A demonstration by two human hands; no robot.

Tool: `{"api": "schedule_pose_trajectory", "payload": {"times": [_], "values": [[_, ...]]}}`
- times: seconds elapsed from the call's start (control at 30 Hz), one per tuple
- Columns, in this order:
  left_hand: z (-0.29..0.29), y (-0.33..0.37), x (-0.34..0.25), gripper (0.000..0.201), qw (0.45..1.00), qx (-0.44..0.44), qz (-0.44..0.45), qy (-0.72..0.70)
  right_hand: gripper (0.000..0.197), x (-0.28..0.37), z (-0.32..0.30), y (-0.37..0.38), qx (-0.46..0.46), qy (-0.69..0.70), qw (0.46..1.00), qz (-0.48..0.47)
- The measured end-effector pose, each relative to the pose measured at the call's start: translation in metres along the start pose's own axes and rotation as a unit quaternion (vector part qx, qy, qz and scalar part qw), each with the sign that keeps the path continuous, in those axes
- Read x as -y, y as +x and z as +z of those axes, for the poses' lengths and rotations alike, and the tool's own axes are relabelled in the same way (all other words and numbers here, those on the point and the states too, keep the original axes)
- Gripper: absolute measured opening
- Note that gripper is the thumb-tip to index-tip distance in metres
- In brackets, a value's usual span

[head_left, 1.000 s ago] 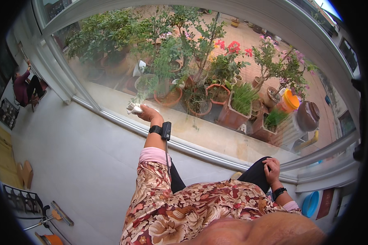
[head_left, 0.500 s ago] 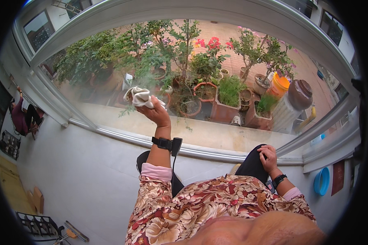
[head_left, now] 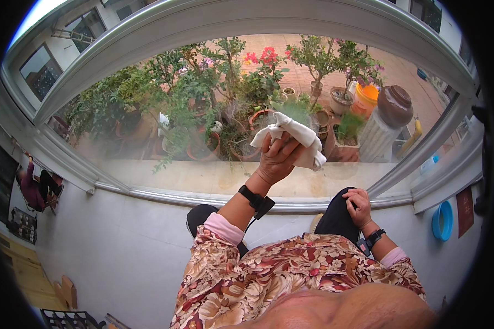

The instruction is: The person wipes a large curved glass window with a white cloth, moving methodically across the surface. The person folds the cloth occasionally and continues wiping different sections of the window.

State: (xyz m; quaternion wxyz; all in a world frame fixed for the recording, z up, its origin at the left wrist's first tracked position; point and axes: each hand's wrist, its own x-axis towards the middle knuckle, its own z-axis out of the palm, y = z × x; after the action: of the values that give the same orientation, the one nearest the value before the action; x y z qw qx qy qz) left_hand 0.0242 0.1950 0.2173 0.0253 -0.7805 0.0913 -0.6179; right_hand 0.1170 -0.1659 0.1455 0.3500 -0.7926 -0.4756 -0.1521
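Note:
My left hand (head_left: 280, 157) is closed around a bunched white cloth (head_left: 297, 133) and presses it to the window glass (head_left: 225, 174). The cloth's folds stick out above and to the right of my fingers. Faint hazy patches show on the pane left of the cloth. My right hand (head_left: 359, 206) rests on my right knee (head_left: 335, 219), its fingers bent over the dark trouser cloth and holding nothing that I can see. Both wrists carry black straps with small devices.
White window frame (head_left: 247, 204) edges the pane. Beyond the glass stand several potted plants, an orange bucket (head_left: 366, 98) and a brown jar (head_left: 395, 107). A blue basin (head_left: 442, 221) is at right. A seated person (head_left: 35, 189) is at far left; cardboard (head_left: 66, 290) lies lower left.
My left hand has moved the cloth to the right across the glass. My right hand stays on the knee. The whole view has shifted slightly.

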Motion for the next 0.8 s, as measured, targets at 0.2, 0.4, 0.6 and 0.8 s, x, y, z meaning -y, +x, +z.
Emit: {"api": "schedule_pose_trajectory", "payload": {"times": [0.2,0.4,0.6,0.8], "values": [[-0.016,-0.02,0.018,0.046,0.996,0.065,0.049,0.042,0.007,-0.005,-0.008,-0.007,-0.007,0.01,1.0,0.002],[-0.06,-0.066,0.075,0.055,0.986,-0.017,-0.128,0.109,0.006,-0.007,-0.006,-0.011,-0.028,0.017,0.999,0.016],[-0.081,-0.128,0.109,0.071,0.941,-0.082,-0.269,0.189,0.005,-0.009,-0.004,-0.007,-0.034,0.017,0.999,0.014],[-0.057,-0.207,0.11,0.054,0.773,-0.194,-0.573,0.19,0.004,-0.013,-0.003,-0.004,-0.021,0.005,1.0,0.023]]}}
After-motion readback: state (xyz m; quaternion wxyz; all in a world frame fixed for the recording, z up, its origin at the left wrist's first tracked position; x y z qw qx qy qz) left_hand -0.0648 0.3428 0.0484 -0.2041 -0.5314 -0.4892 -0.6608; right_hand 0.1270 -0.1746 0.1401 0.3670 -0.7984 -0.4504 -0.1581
